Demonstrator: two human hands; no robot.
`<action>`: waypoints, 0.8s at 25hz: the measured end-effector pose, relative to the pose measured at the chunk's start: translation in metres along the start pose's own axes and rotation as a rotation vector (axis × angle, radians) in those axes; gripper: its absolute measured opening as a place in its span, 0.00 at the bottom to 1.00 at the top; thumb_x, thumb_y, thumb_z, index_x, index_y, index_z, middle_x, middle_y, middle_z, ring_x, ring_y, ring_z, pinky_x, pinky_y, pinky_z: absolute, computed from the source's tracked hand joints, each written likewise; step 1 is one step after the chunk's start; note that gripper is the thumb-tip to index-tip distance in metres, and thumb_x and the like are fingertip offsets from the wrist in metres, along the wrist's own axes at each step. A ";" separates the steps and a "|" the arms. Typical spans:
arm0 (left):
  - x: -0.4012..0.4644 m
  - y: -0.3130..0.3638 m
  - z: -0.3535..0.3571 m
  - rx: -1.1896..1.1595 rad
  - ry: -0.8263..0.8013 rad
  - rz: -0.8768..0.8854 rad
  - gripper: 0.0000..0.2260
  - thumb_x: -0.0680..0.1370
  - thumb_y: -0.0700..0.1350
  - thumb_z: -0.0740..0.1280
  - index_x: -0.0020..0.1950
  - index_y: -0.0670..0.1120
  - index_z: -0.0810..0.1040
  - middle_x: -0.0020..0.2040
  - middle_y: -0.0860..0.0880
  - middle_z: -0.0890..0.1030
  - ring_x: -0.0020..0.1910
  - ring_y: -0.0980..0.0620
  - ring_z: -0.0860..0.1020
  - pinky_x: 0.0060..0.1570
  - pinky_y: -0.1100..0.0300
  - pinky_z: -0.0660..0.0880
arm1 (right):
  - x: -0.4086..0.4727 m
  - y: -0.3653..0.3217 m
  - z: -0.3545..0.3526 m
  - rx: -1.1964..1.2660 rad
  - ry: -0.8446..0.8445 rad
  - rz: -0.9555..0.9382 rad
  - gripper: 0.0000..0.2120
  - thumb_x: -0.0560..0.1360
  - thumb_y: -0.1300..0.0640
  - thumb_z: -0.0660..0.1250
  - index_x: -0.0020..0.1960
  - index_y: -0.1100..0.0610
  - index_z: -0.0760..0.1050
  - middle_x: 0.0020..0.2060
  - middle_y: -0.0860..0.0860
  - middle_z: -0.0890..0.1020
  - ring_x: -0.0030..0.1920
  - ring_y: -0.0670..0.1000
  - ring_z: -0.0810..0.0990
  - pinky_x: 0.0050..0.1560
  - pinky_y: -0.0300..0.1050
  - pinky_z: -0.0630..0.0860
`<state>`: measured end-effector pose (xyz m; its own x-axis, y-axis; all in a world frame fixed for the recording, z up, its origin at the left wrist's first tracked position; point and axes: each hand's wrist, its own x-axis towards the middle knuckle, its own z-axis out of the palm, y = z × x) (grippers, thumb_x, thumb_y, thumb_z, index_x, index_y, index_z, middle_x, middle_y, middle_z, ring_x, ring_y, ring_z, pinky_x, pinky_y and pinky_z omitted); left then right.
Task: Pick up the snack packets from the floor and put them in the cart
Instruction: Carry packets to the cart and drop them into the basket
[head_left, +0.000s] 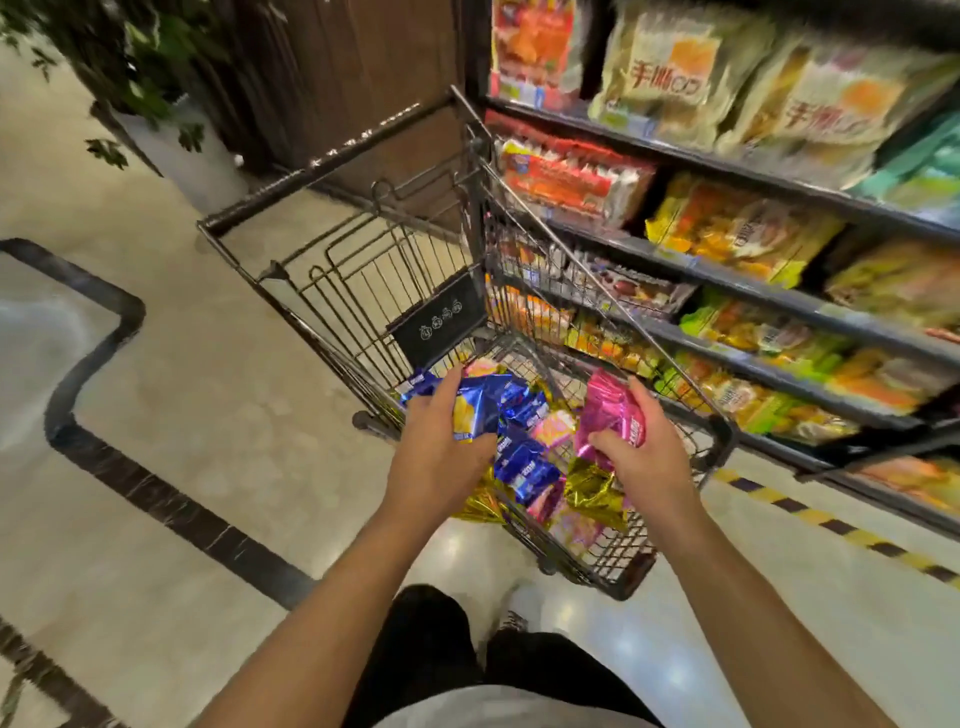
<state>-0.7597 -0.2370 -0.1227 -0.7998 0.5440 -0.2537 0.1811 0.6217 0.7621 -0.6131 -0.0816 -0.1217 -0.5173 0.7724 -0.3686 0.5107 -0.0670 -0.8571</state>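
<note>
Your left hand (441, 441) grips a blue packet (480, 400) with a yellow patch, held over the black wire cart (363, 291). Your right hand (641, 452) holds a crumpled pink packet (610, 410). Below and between both hands, blue, pink and gold packets (540, 467) lie heaped inside the basket.

The single head view looked forward and steeply down, close over the cart (363, 270), shelves (753, 291) at two o'clock.

warm indoor light, floor (670, 670) glare, blurred shelves (779, 171)
</note>
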 end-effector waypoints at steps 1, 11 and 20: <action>0.011 0.007 0.009 0.020 -0.034 0.006 0.38 0.73 0.49 0.72 0.79 0.55 0.59 0.64 0.48 0.71 0.59 0.51 0.73 0.58 0.59 0.70 | 0.005 0.004 -0.008 0.011 0.019 0.022 0.40 0.69 0.53 0.74 0.77 0.44 0.61 0.60 0.48 0.78 0.55 0.44 0.79 0.56 0.46 0.76; 0.117 0.035 0.111 0.181 -0.375 0.134 0.37 0.75 0.49 0.72 0.80 0.56 0.57 0.63 0.44 0.71 0.54 0.47 0.73 0.49 0.56 0.70 | 0.078 0.053 -0.022 -0.004 0.250 0.250 0.38 0.64 0.44 0.73 0.72 0.41 0.65 0.58 0.47 0.79 0.57 0.51 0.79 0.60 0.55 0.76; 0.219 -0.024 0.264 0.395 -0.565 0.118 0.36 0.76 0.49 0.71 0.79 0.59 0.56 0.69 0.46 0.65 0.58 0.42 0.76 0.53 0.51 0.74 | 0.193 0.167 0.011 -0.094 0.375 0.405 0.39 0.66 0.50 0.72 0.75 0.46 0.62 0.55 0.56 0.75 0.52 0.53 0.74 0.55 0.48 0.75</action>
<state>-0.7880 0.0158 -0.3540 -0.3612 0.7636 -0.5352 0.5286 0.6405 0.5571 -0.6349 0.0497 -0.3404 0.0036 0.8697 -0.4936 0.6855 -0.3615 -0.6320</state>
